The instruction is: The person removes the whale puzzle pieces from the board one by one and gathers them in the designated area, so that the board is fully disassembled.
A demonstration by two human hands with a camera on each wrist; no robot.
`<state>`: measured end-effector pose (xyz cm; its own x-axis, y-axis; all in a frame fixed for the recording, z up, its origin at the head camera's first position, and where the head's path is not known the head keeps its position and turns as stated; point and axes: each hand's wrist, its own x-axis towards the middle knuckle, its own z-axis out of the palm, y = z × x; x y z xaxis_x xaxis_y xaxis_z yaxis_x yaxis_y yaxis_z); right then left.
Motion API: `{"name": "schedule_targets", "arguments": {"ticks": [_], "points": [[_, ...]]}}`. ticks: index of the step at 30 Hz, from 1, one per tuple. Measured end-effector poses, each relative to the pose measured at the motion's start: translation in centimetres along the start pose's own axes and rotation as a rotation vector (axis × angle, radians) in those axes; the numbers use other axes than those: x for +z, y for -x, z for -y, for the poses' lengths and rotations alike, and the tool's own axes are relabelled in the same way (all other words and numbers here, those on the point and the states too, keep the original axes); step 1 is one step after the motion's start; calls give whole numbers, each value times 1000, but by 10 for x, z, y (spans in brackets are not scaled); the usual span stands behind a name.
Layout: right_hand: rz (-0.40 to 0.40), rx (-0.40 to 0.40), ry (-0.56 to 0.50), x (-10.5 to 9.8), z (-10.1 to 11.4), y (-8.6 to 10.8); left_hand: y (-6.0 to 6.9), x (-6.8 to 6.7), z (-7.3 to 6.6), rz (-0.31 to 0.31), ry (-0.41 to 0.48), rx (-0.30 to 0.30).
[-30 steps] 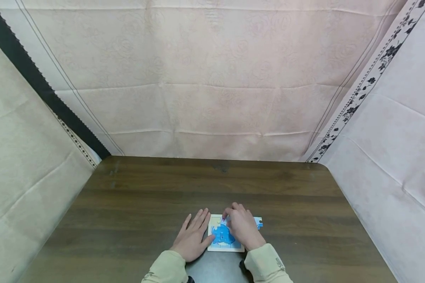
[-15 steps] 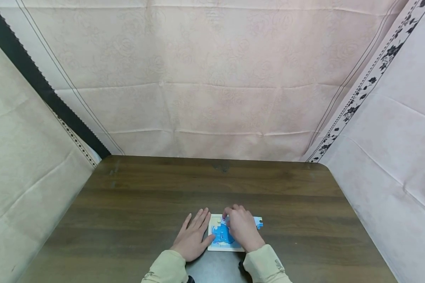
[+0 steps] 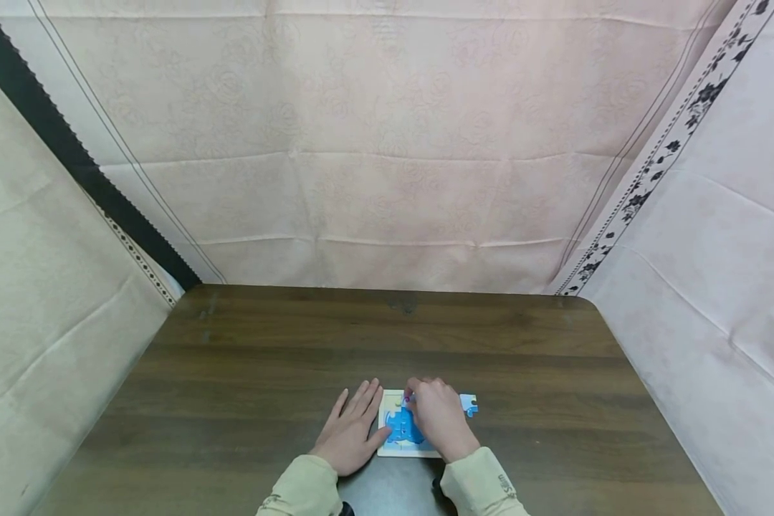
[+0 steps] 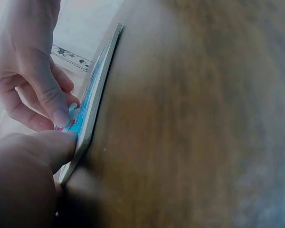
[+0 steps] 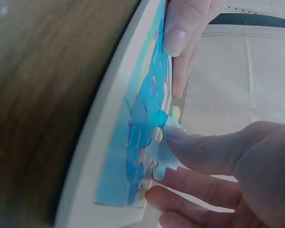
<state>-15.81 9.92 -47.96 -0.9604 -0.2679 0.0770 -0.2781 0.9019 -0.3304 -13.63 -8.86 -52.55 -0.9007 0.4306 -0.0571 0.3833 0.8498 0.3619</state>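
A small jigsaw puzzle board (image 3: 408, 453) with a pale frame and a blue picture lies on the table before me. My left hand (image 3: 351, 433) rests beside its left edge, fingers straight, the thumb on the frame. My right hand (image 3: 440, 419) is over the upper right of the board. In the right wrist view its thumb and fingers pinch a light blue puzzle piece (image 5: 162, 153), tilted above the board's surface. Another blue and white puzzle piece shape (image 3: 468, 404) shows to the right of that hand; whether it lies on the table is unclear.
The brown wooden table (image 3: 264, 351) stretches out around the board. A grey patch (image 3: 393, 487) lies nearest me, between the forearms. Pale cloth (image 3: 387, 143) hangs behind the table and along both sides.
My right hand has shifted slightly toward me and to the left, its fingers staying over the same part of the board. The left hand keeps its place.
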Motion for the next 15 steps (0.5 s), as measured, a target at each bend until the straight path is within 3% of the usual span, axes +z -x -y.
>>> {"name": "schedule_targets", "arguments": {"ticks": [15], "points": [[-29, -7, 31, 2, 2, 1, 0, 2, 2, -13, 3, 12]]}}
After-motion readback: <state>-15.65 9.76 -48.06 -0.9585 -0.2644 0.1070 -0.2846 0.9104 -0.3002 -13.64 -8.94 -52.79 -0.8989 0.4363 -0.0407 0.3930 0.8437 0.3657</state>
